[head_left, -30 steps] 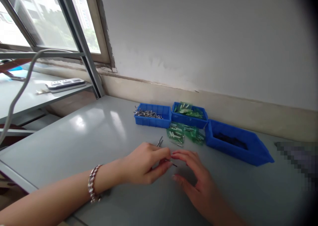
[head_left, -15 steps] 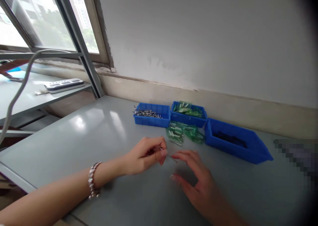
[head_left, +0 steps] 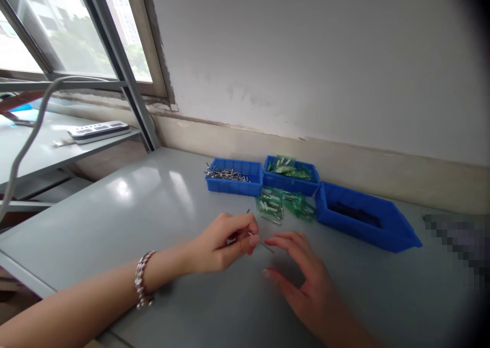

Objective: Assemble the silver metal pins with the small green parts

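Note:
Over the grey table, my left hand pinches a thin metal rod between thumb and fingers. One end of the rod sticks out to the lower right; the rest is mostly covered by the fingers. My right hand is open close by, thumb and fingers apart, its fingertips near the rod's free end. Whether they touch it I cannot tell. Beyond the hands lie green plastic packets with pale and metal pieces inside. A loose metal rod rests in front of them.
A blue bin holds many metal rods. Beside it, another blue bin holds green packets, and a longer blue bin has dark contents. A power strip sits on the left table. A wall rises behind.
My left hand has shifted very slightly with the rod still pinched in it, and a little more of the rod shows. The right hand stays nearly in place.

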Available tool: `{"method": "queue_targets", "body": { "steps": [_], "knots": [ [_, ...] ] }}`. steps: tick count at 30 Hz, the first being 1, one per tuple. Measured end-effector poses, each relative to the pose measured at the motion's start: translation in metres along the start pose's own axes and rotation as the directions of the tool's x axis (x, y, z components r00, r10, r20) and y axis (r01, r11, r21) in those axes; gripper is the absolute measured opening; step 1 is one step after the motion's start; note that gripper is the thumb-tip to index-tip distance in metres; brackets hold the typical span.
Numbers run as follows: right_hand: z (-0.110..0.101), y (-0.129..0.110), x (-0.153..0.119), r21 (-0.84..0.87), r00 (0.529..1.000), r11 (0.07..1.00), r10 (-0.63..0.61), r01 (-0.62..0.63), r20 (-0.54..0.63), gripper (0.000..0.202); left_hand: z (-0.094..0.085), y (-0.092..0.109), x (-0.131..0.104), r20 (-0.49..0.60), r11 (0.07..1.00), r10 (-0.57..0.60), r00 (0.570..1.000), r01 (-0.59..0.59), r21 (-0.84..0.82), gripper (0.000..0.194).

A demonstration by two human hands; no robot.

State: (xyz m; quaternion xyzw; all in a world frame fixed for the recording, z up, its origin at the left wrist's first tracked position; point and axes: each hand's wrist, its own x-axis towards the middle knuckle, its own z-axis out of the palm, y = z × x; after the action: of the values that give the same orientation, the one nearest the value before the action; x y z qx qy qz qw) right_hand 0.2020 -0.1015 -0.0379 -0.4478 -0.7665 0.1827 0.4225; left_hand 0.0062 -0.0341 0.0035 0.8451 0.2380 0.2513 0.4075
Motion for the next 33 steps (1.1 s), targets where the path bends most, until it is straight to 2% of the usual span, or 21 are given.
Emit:
{"method": "queue_targets", "body": {
  "steps": [5,8,16,20,24,27,33],
  "knots": [
    [-0.0002,-0.0016,0.0008,0.002,1.0,1.0,-0.008,0.008,-0.008,0.028,0.004,-0.0017,0.0008,-0.018,0.957,0.14,0.99,-0.13,0.258,0.008],
    [-0.0003,-0.002,0.002,-0.005,1.0,1.0,-0.013,0.013,-0.012,0.028,0.0053,-0.0029,0.0002,-0.01,0.906,0.205,0.979,-0.186,0.379,0.006],
    [-0.0017,-0.0004,-0.0017,-0.033,1.0,0.999,-0.013,0.013,-0.009,0.03,0.0048,-0.0032,-0.0009,0.018,0.864,0.21,0.977,-0.194,0.464,0.007],
    [-0.0007,-0.0009,-0.0002,-0.037,1.0,0.999,0.004,-0.004,-0.011,0.026,0.0049,-0.0019,-0.0006,-0.027,0.918,0.177,0.984,-0.155,0.365,0.008],
    [-0.0009,-0.0026,0.0013,-0.033,0.999,0.999,0.031,-0.031,-0.01,0.024,0.0035,-0.0021,-0.0004,-0.072,0.992,-0.015,0.997,0.024,0.127,0.018],
    [-0.0011,-0.0025,0.0004,-0.037,0.999,0.999,0.03,-0.03,-0.015,0.024,0.0017,-0.0015,0.0005,-0.048,0.995,-0.102,0.994,0.101,-0.026,0.028],
    [-0.0003,0.001,-0.0001,-0.045,0.999,0.998,0.036,-0.037,-0.028,0.026,-0.0016,0.0023,0.0027,-0.011,0.968,-0.144,0.99,0.139,-0.207,0.031]
  ]
}}
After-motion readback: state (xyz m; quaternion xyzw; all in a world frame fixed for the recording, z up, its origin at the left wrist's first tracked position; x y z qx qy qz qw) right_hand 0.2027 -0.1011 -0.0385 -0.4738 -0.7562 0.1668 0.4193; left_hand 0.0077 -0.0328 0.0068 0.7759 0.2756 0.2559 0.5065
